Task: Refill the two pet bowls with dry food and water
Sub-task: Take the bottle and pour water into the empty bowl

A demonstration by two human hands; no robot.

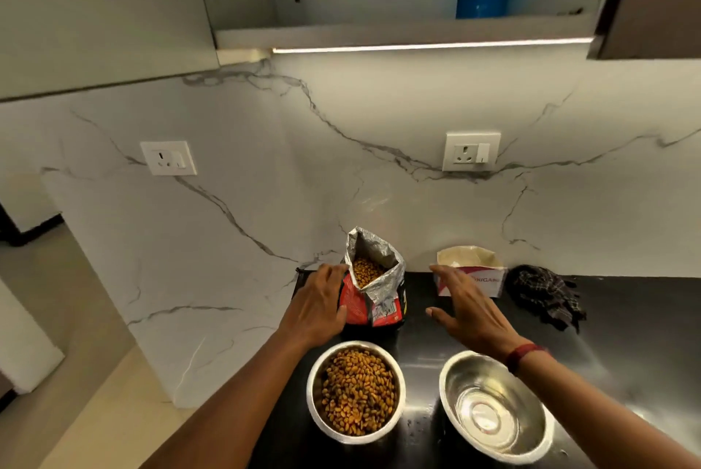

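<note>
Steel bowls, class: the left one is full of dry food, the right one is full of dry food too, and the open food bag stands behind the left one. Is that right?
Not quite. In the head view the right bowl holds none; its shiny bottom shows. The left bowl is full of dry food, with the open food bag behind it.

Kitchen, marble backsplash (341, 184), black countertop (626, 317), wall socket (471, 152)
</note>
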